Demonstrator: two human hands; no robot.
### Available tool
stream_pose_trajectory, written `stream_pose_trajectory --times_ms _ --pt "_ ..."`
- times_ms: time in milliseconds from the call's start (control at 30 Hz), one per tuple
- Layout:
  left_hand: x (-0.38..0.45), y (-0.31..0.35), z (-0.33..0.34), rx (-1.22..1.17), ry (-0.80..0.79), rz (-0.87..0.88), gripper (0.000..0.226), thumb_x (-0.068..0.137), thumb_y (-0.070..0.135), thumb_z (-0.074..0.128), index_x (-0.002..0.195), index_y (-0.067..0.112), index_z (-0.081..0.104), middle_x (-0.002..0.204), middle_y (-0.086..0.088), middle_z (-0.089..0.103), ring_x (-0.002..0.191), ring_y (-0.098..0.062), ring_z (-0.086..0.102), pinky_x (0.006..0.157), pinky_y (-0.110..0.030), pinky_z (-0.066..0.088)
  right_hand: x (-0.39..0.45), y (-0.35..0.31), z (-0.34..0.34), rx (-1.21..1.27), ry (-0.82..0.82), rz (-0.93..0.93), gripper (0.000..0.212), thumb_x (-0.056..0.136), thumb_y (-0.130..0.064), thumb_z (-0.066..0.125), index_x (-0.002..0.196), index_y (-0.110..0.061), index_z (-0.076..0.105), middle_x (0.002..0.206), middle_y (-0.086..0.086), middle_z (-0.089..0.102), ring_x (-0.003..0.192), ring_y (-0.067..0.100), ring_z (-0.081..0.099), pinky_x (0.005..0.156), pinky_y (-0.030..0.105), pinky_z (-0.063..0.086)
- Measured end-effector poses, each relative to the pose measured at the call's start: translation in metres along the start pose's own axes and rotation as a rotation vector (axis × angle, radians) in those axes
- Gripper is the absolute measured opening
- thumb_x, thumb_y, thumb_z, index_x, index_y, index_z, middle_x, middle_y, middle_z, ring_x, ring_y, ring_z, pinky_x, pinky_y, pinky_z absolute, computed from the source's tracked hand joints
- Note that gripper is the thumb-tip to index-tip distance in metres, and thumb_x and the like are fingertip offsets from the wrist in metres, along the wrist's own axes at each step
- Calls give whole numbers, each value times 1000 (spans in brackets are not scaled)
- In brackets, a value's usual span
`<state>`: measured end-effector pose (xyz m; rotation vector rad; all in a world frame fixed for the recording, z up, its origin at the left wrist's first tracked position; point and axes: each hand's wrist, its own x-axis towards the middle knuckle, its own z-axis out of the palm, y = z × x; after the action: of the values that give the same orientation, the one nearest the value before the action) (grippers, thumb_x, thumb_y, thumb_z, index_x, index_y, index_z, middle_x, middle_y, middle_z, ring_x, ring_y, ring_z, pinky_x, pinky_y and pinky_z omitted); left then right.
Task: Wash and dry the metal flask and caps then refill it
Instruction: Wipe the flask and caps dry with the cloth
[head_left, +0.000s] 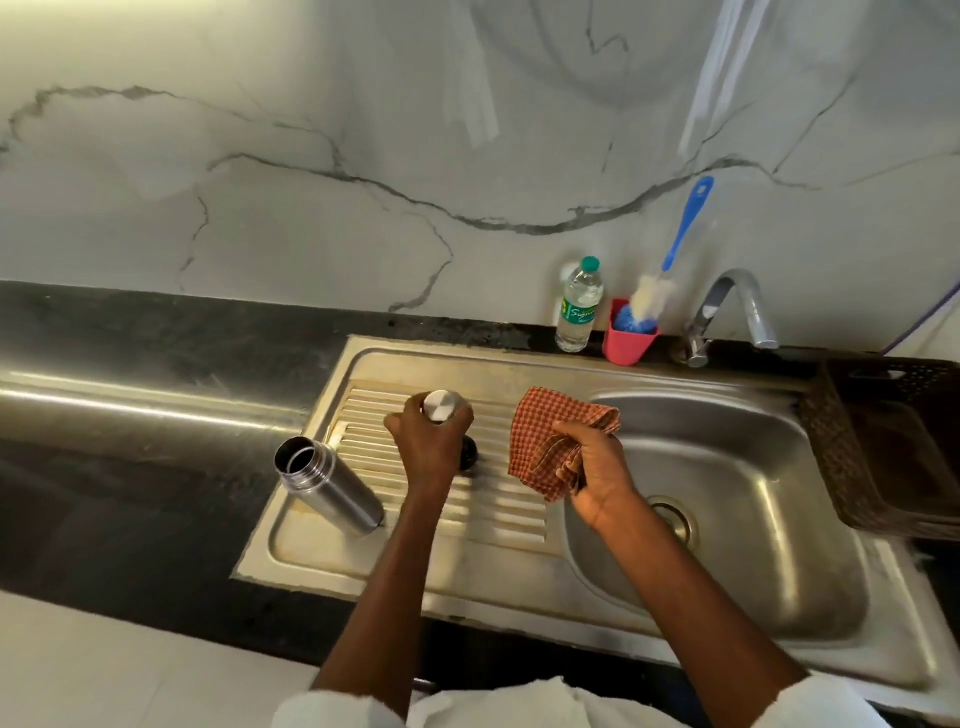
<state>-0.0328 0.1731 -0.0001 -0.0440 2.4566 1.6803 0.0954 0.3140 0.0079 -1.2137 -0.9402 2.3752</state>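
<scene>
Steel flask (328, 483) stands open-mouthed at the left end of the draining board (498, 506), its smooth wall probably slick if wet; I would grip it around the body, not the threaded neck. Just right of it, the left hand (423, 441) curls its fingers round a metal cap (440, 406), light and rigid, with a dark cap (469, 453) half hidden beneath. Further right, the right hand (592, 467) bunches a soft checked cloth (550, 431) over the sink (727, 467) edge; a water bottle (579, 306) waits behind for refilling
</scene>
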Motion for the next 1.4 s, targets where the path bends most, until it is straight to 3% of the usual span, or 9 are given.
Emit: stream_pose_trajectory --times_ms 100,200,267,400,600,767,967,1167,1400 --pt "-22 28 6 -747 -286 -282 55 83 24 87 128 8 59 125 -19 65 108 -29 70 83 -36 65 -8 -9 -10 45 1 2 36 85 -5 70 120 -7 69 113 19 75 109 40 69 98 63 52" --pt "-42 39 13 -1068 -591 -514 80 63 27 101 129 9 57 116 -18 66 98 -27 69 71 -30 61 -16 -20 -28 91 4 10 38 85 -8 71 123 -9 69 116 18 74 112 40 68 101 62 50" --pt "-52 38 22 -1071 -681 -527 82 56 31 104 122 9 61 106 -15 69 90 -24 68 68 -32 59 -21 -26 -41 118 23 1 37 84 -8 70 121 -9 69 114 18 75 111 40 68 100 60 52" --pt "-70 41 41 -1084 -626 -617 51 89 52 71 121 12 63 109 -16 73 97 -27 68 76 -39 56 -30 -38 -71 178 91 -31 37 82 -7 72 119 -11 69 113 16 75 107 38 69 94 57 55" --pt "-87 47 66 -1143 -694 -698 34 97 33 67 118 7 65 126 -24 70 119 -38 65 102 -52 51 -44 -49 -97 277 182 -28 46 79 -8 73 125 -6 67 120 21 72 115 42 66 102 66 47" --pt "-114 56 88 -1124 -751 -708 57 87 32 73 136 6 59 137 -21 67 125 -36 65 94 -52 61 -52 -63 -113 318 218 -35 45 84 -12 70 127 -3 64 122 22 71 116 43 66 104 63 47" --pt "-119 55 104 -1050 -797 -683 54 92 34 68 140 12 56 142 -17 64 109 -31 73 90 -45 61 -55 -73 -129 322 201 -93 35 86 -9 68 120 -5 67 116 21 73 107 40 69 91 56 56" --pt "-117 63 114 -1088 -760 -668 39 99 30 61 132 10 61 126 -18 72 104 -31 73 84 -42 62 -54 -82 -138 292 248 -136 41 82 -9 73 123 -8 67 117 20 73 108 40 69 85 54 59" --pt "-111 54 121 -968 -775 -723 61 101 45 57 150 8 52 140 -22 66 124 -36 65 106 -50 49 -58 -92 -125 47 278 -335 23 89 -10 70 107 -22 69 108 10 76 101 31 71 89 56 58"
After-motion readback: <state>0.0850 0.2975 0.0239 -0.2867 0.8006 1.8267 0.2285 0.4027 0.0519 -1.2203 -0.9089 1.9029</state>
